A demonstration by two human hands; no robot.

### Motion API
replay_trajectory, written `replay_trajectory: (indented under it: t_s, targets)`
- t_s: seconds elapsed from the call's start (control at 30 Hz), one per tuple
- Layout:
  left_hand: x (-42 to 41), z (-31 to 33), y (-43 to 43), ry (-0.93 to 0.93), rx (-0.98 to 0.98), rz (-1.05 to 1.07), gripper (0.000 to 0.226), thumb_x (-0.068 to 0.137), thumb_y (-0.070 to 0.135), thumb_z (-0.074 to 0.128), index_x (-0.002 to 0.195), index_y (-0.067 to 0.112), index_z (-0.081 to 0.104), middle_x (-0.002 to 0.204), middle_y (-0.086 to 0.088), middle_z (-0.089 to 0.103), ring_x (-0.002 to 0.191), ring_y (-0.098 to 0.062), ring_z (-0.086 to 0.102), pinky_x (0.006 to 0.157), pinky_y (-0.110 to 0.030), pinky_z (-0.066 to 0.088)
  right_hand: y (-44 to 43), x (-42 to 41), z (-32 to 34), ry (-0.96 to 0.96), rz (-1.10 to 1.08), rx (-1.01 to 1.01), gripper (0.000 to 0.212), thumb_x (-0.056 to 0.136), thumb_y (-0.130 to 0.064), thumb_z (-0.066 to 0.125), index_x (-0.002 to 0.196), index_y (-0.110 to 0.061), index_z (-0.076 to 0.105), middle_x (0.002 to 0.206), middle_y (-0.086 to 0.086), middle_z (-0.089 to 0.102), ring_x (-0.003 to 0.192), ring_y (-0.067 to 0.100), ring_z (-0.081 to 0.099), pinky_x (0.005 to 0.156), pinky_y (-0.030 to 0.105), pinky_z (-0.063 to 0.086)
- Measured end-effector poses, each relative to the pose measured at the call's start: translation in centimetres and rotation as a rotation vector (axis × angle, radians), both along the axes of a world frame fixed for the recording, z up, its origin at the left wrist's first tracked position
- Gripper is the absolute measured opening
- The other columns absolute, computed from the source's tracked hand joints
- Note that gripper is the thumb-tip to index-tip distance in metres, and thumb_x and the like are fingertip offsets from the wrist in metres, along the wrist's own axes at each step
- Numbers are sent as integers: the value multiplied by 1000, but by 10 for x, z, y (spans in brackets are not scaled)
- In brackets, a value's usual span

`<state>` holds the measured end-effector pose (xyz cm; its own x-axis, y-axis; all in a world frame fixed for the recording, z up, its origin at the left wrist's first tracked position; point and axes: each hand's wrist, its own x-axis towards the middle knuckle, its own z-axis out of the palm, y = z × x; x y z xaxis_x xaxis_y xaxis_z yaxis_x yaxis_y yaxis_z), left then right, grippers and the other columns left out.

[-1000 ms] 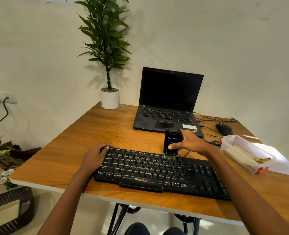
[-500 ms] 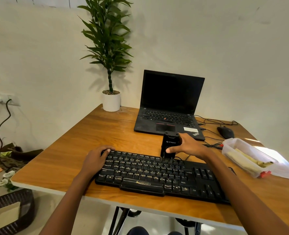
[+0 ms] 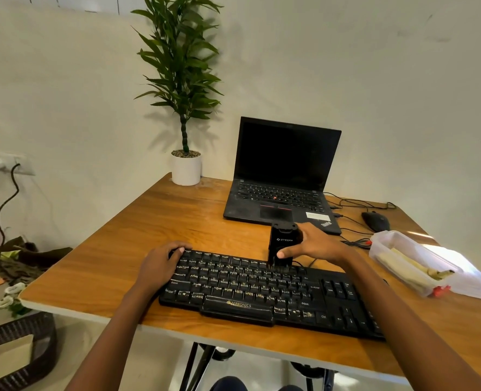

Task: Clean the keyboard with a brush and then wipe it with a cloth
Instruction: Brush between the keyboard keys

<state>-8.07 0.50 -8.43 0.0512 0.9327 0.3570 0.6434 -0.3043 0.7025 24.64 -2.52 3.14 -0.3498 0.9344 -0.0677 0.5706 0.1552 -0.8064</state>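
Observation:
A black keyboard (image 3: 264,292) lies across the front of the wooden desk (image 3: 149,230). My left hand (image 3: 160,263) rests on its far left corner, fingers curled over the edge. My right hand (image 3: 315,245) grips a black block-shaped brush (image 3: 283,244) upright, with its bristles touching the keyboard's top key row near the middle. A clear plastic box (image 3: 402,261) at the right holds a yellowish cloth (image 3: 411,266).
An open black laptop (image 3: 281,179) stands behind the keyboard. A potted plant (image 3: 185,167) sits at the far left corner. A black mouse (image 3: 376,221) and cables lie at the back right. A wicker basket (image 3: 19,351) is on the floor, lower left.
The brush in my right hand has slid slightly along the top key row. My left hand stays on the keyboard's left corner. The camera has tilted a little.

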Motion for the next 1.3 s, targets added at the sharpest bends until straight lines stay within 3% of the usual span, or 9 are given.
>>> replay_trajectory:
  t_s: [0.23,0.4,0.53,0.67,0.8,0.9,1.1,1.23,1.3]
  targets:
    - [0,-1,0,-4,-15,-3,23,96,16,50,108,24,68,116,-1,67,107,-20,59,87,-36,48,0,4,9,-81,29,-48,42,73,-6,74,106,-20,50,101,-3,59,93,10,59,64,17,52]
    - [0,1,-1,-9,-7,-10,23,96,15,50,108,22,68,115,-2,67,105,-19,60,85,-34,48,3,-1,10,-182,51,34,40,71,-8,76,101,-22,53,97,-8,60,94,7,57,78,16,45]
    - [1,1,-3,-3,-2,-5,23,96,14,50,106,23,69,115,-1,67,106,-20,59,83,-33,46,1,7,18,-208,53,-21,37,73,0,72,91,-24,52,91,-4,60,86,10,59,73,23,52]
    - [1,3,-3,-3,4,-8,24,96,13,50,106,23,69,114,0,67,105,-19,59,82,-32,47,0,3,9,-137,15,9,41,72,-6,75,103,-21,53,100,-1,62,91,7,60,68,17,51]
    - [0,2,-3,-9,8,-15,23,96,13,50,106,22,69,114,0,67,105,-19,60,83,-32,47,-2,10,15,-188,-11,-10,38,74,-3,72,95,-25,49,97,-1,59,87,12,60,72,29,56]
    - [1,2,-3,-9,3,-7,23,96,13,49,106,22,69,114,0,67,105,-20,60,84,-34,48,-2,5,9,-159,1,-5,41,73,-4,74,104,-17,52,97,-1,60,88,10,60,63,18,52]
    - [2,4,-5,-10,-1,-4,23,96,13,50,106,21,69,114,-1,67,105,-20,60,85,-34,48,-3,7,5,-98,-61,14,41,72,-6,75,103,-19,51,96,-3,60,90,12,61,61,17,50]
    - [1,5,-5,-3,0,0,23,96,13,49,106,21,69,114,-1,67,105,-20,60,83,-34,48,-1,4,0,-161,-106,112,46,71,-11,77,109,-15,52,104,1,61,99,17,60,76,22,50]
    - [2,5,-5,-5,-2,1,23,96,13,49,106,21,69,114,-1,67,106,-20,60,84,-34,47,-2,3,0,-101,-102,53,45,72,-8,75,110,-14,52,103,2,61,95,14,61,71,21,52]
